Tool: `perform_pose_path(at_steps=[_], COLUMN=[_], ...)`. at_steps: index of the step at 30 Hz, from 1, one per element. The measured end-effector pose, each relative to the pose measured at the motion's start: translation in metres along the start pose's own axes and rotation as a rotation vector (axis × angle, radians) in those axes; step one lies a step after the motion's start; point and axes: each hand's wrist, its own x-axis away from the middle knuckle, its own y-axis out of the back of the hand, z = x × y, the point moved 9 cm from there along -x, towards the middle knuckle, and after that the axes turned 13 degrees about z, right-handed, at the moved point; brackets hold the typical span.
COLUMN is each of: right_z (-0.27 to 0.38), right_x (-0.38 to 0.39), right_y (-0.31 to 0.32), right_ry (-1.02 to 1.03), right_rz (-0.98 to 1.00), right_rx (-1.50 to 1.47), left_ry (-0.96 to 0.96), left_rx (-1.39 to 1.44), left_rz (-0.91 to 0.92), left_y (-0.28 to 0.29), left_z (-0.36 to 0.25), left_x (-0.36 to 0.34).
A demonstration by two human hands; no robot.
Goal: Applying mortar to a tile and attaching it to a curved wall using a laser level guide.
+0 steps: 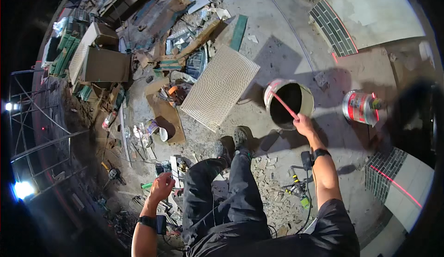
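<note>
My right hand (303, 125) is closed around a long red bar (284, 105) that slants across the mouth of a bucket (307, 103). The bucket is pale and looks dark inside; what lies in it cannot be made out. Left of the bucket is a large rectangular tile (222, 87), its upward face covered in beige adhesive combed into curved ridges. My left hand (162, 186) hangs beside my left knee with its fingers loosely bent and apart, and nothing shows in it. Below it lie scattered tools and scraps.
A red and silver tin (360, 108) stands to the right. Rubble, boards and a cardboard box (107, 64) fill the upper left. Dark brick-patterned panels (334, 27) are at the right. A yellow-green tool (298, 190) and broken chips lie near my legs. Metal scaffolding (44, 148) stands far left.
</note>
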Motion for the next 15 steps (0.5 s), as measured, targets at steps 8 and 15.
perform_pose_path(at_steps=[8, 15], right_z=[-0.083, -0.011], right_x=[-0.065, -0.023], right_y=[0.131, 0.132], right_ry=[-0.27, -0.085], right_rz=[-0.488, -0.466], right_rx=[0.15, -0.077], left_ry=[0.064, 0.33], left_rx=[0.208, 0.695], left_rz=[0.053, -0.262], left_y=[-0.066, -0.122], left_z=[0.028, 0.098], left_x=[-0.129, -0.32])
